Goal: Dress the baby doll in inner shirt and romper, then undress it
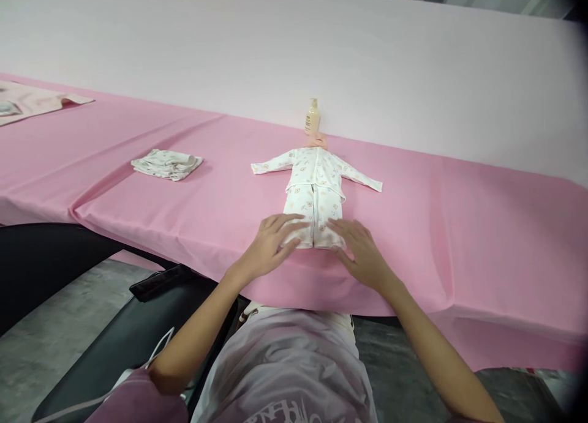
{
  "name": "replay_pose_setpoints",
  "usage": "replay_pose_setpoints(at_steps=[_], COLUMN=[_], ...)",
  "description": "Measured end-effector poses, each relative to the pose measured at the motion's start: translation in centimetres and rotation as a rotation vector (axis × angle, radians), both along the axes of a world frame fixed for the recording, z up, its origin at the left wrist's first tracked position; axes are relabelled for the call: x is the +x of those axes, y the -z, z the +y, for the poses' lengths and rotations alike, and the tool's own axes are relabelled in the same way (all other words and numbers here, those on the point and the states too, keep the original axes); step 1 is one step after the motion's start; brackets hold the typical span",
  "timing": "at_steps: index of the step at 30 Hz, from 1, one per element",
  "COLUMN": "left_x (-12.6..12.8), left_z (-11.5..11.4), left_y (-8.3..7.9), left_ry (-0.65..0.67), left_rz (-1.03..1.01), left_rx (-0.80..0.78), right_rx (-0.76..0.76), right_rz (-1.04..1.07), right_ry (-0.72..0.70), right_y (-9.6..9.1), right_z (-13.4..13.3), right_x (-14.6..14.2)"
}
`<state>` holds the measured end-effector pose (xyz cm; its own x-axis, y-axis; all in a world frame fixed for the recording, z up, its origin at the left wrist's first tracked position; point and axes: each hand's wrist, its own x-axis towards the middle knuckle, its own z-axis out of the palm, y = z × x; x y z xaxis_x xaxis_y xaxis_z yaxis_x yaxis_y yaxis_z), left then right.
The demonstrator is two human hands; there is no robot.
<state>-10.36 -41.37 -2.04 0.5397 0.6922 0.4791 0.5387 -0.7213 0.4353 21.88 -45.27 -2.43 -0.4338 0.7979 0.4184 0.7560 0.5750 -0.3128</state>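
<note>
A small white printed baby shirt (pixel 315 166) lies flat with both sleeves spread out to the sides. Below it are matching baby pants (pixel 314 205), their waist tucked under the shirt's hem. My left hand (pixel 273 242) is over the left trouser leg, fingers stretched out. Over the right leg, my right hand (pixel 358 248) is likewise spread, with nothing held. Whether the fingertips touch the cloth or hover just above it, I cannot tell. A peach-coloured bow-like cloth (pixel 318 141) lies at the shirt's collar.
A pump bottle (pixel 312 118) stands behind the collar by the white wall. On the pink tablecloth (pixel 220 196), a folded white printed cloth (pixel 166 164) lies to the left. A pale pink cloth (pixel 41 101) is at far left. A black chair (pixel 138 331) stands below the table.
</note>
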Motion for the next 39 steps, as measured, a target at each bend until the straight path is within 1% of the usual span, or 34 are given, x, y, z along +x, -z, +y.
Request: replay_pose_setpoints(at_steps=[2,4,6,8,9,11,13,15,18,22,26,29,32,34,35,37,39], left_x=[-0.3,-0.4,-0.2,0.3,0.6,1.3,1.9,2.3,2.4,2.3,2.6,2.5,0.9,-0.8,-1.8,-3.8,-5.4], left_z=[2.2,5.3,8.9,12.4,14.1,16.7,18.4,19.2,19.0,17.8,17.0,16.7,16.5,16.9,17.4,19.0,21.3], left_y=[-0.9,-1.5,-1.7,-1.6,-1.5,-1.2,-1.0,-0.8,-0.8,-1.0,-1.4,-1.5,-1.5,-1.6,-1.7,-1.9,-2.1], left_ry=[-0.058,-0.151,-0.269,-0.396,-0.431,-0.438,-0.419,-0.43,-0.481,-0.524,-0.515,-0.492,-0.387,-0.311,-0.295,-0.32,-0.381], left_rz=[-0.077,-0.085,-0.006,0.092,0.131,0.185,0.217,0.241,0.291,0.386,0.451,0.475,0.449,0.413,0.388,0.326,0.264], left_rx=[-0.004,0.004,-0.02,-0.081,-0.116,-0.18,-0.224,-0.235,-0.186,-0.121,-0.124,-0.134,-0.157,-0.173,-0.175,-0.15,-0.097], right_rx=[-0.011,-0.019,0.01,0.061,0.069,0.05,-0.004,-0.066,-0.103,-0.043,-0.088,-0.109,-0.089,-0.062,-0.042,0.003,0.031], right_rz=[0.078,0.135,0.149,0.107,0.063,-0.04,-0.146,-0.234,-0.29,-0.296,-0.399,-0.448,-0.44,-0.408,-0.381,-0.301,-0.196], right_ry=[0.085,0.166,0.219,0.274,0.309,0.38,0.446,0.494,0.52,0.541,0.547,0.519,0.446,0.395,0.377,0.377,0.424], right_y=[-1.0,-1.7,-1.8,-1.3,-1.0,-0.3,0.0,0.0,-0.3,-0.8,-1.2,-1.2,-0.9,-0.7,-0.6,-0.5,-0.5], right_z=[1.6,3.9,6.8,9.9,11.4,14.0,15.9,16.9,17.3,16.5,15.5,14.8,14.3,14.3,14.6,15.7,17.6], right_x=[1.3,2.6,3.6,4.2,4.2,3.8,3.0,2.2,1.7,2.0,1.8,1.3,2.1,3.6,4.6,6.9,9.3])
